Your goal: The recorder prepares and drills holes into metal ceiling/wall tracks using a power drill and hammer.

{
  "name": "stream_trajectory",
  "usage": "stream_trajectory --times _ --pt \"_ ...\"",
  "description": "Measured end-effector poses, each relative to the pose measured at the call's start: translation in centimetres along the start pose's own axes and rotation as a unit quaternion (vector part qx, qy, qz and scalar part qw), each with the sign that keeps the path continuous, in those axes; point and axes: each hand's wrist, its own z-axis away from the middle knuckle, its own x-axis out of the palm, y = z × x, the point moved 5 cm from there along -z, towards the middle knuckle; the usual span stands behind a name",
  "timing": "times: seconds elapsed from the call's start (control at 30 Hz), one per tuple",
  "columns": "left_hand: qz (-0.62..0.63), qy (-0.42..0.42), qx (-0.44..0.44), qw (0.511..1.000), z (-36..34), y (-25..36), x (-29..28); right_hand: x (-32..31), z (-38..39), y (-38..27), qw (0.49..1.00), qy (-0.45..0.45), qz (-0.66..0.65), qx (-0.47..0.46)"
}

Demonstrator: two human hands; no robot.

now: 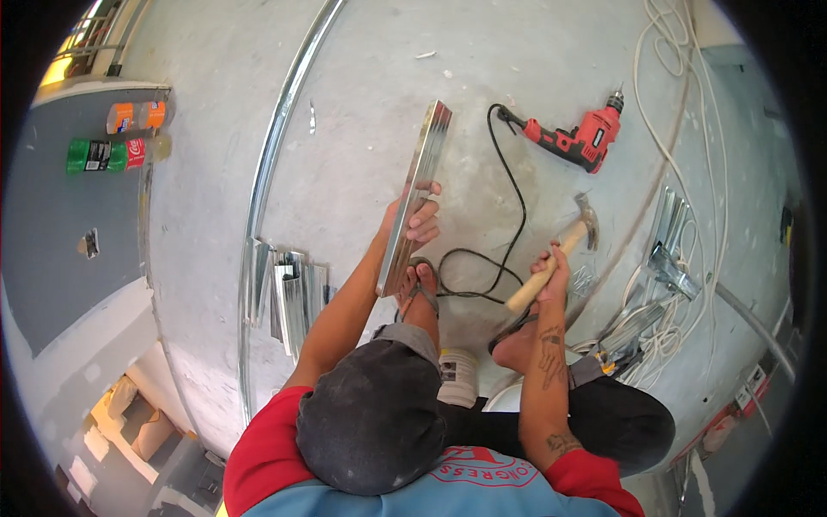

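From where I'm standing, the work is looking partway along: short metal pieces (291, 293) are lying in a cluster on the left, probably already cut down, while a long metal strip (269, 164) is stretching past them in one length. The left hand (422, 222) is closing its fingers around a shiny metal channel (427, 151), holding it at a slant in front of the person, near the left foot; whether its lower end is touching anything, I cannot tell. The right hand (553, 274) is gripping a wooden-handled hammer (572, 235) around the shaft, its head standing well apart from the channel, so no blow is landing and whatever shaping the channel needs is, I'd judge, remaining. A red drill (586, 138) is lying unused beyond, its black cord (519, 194) snaking back between the feet. All this is resting on a scuffed grey concrete floor (207, 129), with pale cable (717, 172) looping along the right beside more metal lengths (665, 226). A white bucket (458, 379) is sitting by the person's legs, and two plastic bottles (96, 156) are keeping company beside a grey wall panel (65, 276).
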Motion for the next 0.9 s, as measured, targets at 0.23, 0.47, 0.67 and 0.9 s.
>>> stream_trajectory --times 0.23,0.47,0.67,0.9 --pt "-0.178 0.164 -0.017 0.97 -1.4 1.2 -4.8 7.1 5.4 2.1 0.982 0.028 0.162 -0.091" --pt "-0.286 0.312 0.022 0.906 -2.0 1.7 -6.5 13.7 6.9 5.4 0.897 -0.048 0.425 -0.111" --pt "-0.213 0.117 -0.032 0.97 -1.7 1.0 -4.0 15.8 8.0 6.1 0.903 -0.073 0.408 -0.114" --pt "-0.341 0.136 0.014 0.93 -2.1 2.7 -1.0 15.1 7.7 4.7 0.894 -0.059 0.426 -0.124"
